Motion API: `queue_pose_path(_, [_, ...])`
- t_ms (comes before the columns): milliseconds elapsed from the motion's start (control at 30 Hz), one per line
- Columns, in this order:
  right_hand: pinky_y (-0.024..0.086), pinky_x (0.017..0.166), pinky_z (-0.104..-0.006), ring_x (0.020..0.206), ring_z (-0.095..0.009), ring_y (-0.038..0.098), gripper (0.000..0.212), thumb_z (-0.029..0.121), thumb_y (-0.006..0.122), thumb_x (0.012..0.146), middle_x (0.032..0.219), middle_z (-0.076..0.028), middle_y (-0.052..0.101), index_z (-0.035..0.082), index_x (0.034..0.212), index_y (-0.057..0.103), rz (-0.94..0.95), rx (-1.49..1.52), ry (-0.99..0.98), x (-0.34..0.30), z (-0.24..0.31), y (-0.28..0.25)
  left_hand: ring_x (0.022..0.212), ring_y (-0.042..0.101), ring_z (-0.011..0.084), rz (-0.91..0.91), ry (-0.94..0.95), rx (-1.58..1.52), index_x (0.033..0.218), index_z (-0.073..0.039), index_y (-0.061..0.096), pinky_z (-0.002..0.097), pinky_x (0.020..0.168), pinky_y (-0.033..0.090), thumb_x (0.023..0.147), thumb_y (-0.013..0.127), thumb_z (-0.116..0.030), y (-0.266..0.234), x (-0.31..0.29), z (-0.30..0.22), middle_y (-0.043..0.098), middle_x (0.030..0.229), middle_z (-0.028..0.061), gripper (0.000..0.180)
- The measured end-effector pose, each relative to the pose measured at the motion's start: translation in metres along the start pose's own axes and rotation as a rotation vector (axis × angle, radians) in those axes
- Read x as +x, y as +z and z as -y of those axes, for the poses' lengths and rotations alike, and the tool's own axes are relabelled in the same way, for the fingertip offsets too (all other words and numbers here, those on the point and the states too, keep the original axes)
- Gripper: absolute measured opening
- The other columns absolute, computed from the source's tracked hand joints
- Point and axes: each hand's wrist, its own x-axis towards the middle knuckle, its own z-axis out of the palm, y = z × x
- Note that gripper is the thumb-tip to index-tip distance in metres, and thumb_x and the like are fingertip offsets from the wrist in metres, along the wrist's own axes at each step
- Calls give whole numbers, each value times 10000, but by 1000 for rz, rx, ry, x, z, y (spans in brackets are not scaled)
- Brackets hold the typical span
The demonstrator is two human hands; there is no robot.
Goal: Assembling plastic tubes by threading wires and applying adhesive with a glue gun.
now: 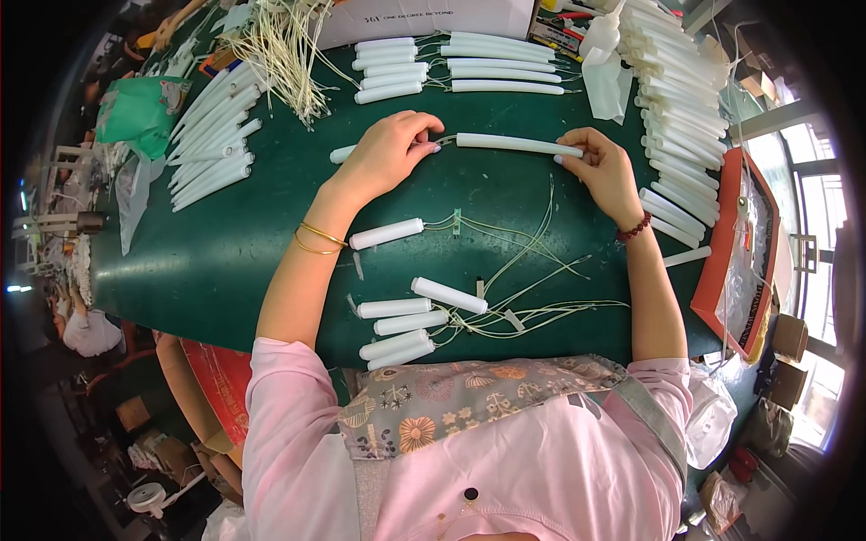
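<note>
My right hand [603, 173] pinches the right end of a long white tube [516, 144], held level above the green table. At the tube's left end, the fingers of my left hand [395, 149] are closed on thin wires [447, 140]. A short white cylinder [341, 154] shows partly behind my left wrist; the wrist hides the rest. Nearer to me lies another short white cylinder [386, 233] whose wires run through a small green piece [457, 222]. Several more wired cylinders [403, 322] lie close to my apron, their pale wires [550, 307] trailing right.
Across the far side lie rows of joined short cylinders [390, 69] and long tubes [502, 68], before a carton [433, 20]. Loose wires [287, 54] and tubes [216, 135] are at left. A tube stack [677, 108], white bottle [603, 36] and orange-red box [735, 252] stand right.
</note>
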Motion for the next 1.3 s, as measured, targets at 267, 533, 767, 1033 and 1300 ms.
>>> queue_pose_path(267, [397,662,-191,730,-22,453,246,46,798,930,890,64,652,24,1173,765,-7,-93,-66,-1,-5,6,859,669,287,-59,-29,-85,1002,18,709,396,780,546,941,747,-48,11,-3,6,655,961,127,98])
queue_pose_path(533, [429,689,-197,745,-30,478,248,59,806,923,878,53,668,38,1170,786,13,-133,-22,-6,5,4,796,686,189,-74,-119,-40,962,11,698,324,759,564,950,741,-3,7,-7,-4,704,924,84,47])
queue_pose_path(767, [468,726,-240,786,-79,538,229,87,805,939,892,6,666,43,1164,803,27,-165,-116,-5,12,6,861,717,123,-133,-149,-309,1057,-11,684,293,848,596,926,763,23,4,-6,-3,761,973,49,157])
queue_pose_path(1033, [527,803,-342,876,-215,652,188,160,818,903,956,-46,693,91,1078,820,-105,-488,-399,20,-2,-1,1233,649,321,23,-76,291,1281,-89,687,420,1066,517,827,842,-100,-55,-13,-18,659,1392,101,480])
queue_pose_path(1300, [499,952,-420,1023,-249,686,163,253,802,912,1016,-24,718,132,1022,807,-206,-707,-442,61,0,17,883,693,236,162,-403,186,1118,-13,769,355,810,560,870,793,-116,-42,-1,-5,750,972,135,269])
